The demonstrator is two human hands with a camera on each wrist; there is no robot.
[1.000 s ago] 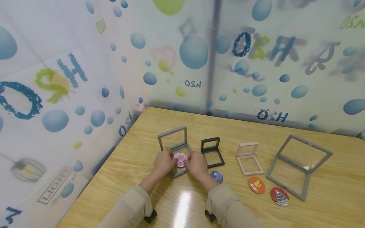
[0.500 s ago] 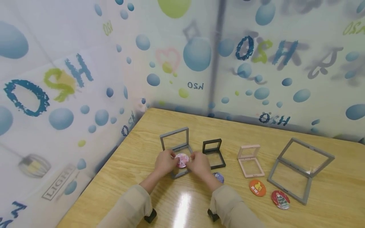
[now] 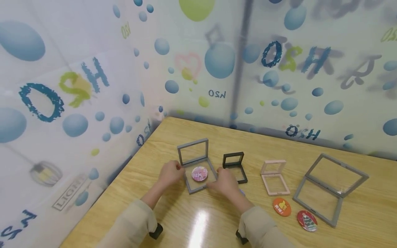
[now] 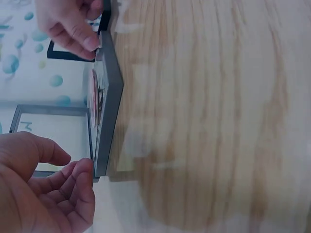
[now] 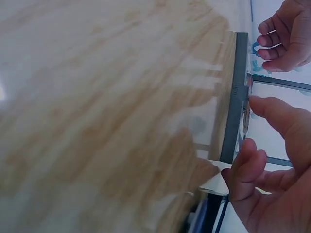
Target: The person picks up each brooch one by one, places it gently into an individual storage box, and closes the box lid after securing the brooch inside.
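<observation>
A pink round badge (image 3: 200, 174) lies on the clear film in the lower half of a hinged grey display frame (image 3: 197, 189), whose upper half stands raised. My left hand (image 3: 171, 174) is at the frame's left side, fingers loosely bent and holding nothing. Over the right side is my right hand (image 3: 227, 181), thumb and fingers spread apart. In the left wrist view a fingertip of the right hand (image 4: 73, 24) meets the frame's corner. From the right wrist, the thumb is close to the grey edge (image 5: 235, 97); whether it touches is unclear.
To the right stand a small black frame (image 3: 245, 177), a pink frame (image 3: 287, 187) and a large grey frame (image 3: 336, 213), all opened up. An orange badge (image 3: 282, 207) and a red badge (image 3: 307, 221) lie before them. The right wrist mostly covers a blue badge (image 3: 242, 193).
Both hands have let go of the pink badge and moved apart, left hand leftward and right hand rightward, to the frame's sides. The badge stays inside the frame. The head view has shifted slightly.
</observation>
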